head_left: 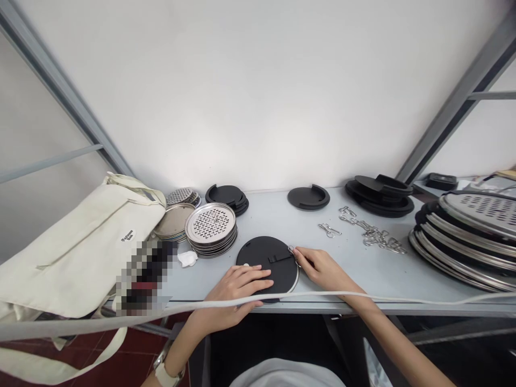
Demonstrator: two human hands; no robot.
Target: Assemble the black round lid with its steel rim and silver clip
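A round black disc (261,248) lies near the front edge of the table, with a pale rim showing at its lower right. On its lower left part my left hand (237,293) rests flat, fingers stretched across the surface and thumb at the front edge. At the disc's right edge my right hand (318,266) pinches a small bent-wire metal clip (291,250), partly hidden by the fingers. Beside the clip a narrow black strip (281,258) sits on the disc. More wire clips (377,235) lie in a loose pile farther right.
Round metal grater plates (211,223) are stacked at left, near a cream bag (76,242). Black round holders (308,198) stand along the wall. Large metal and black discs (467,242) form a tall stack at right. A white cord (322,294) crosses in front.
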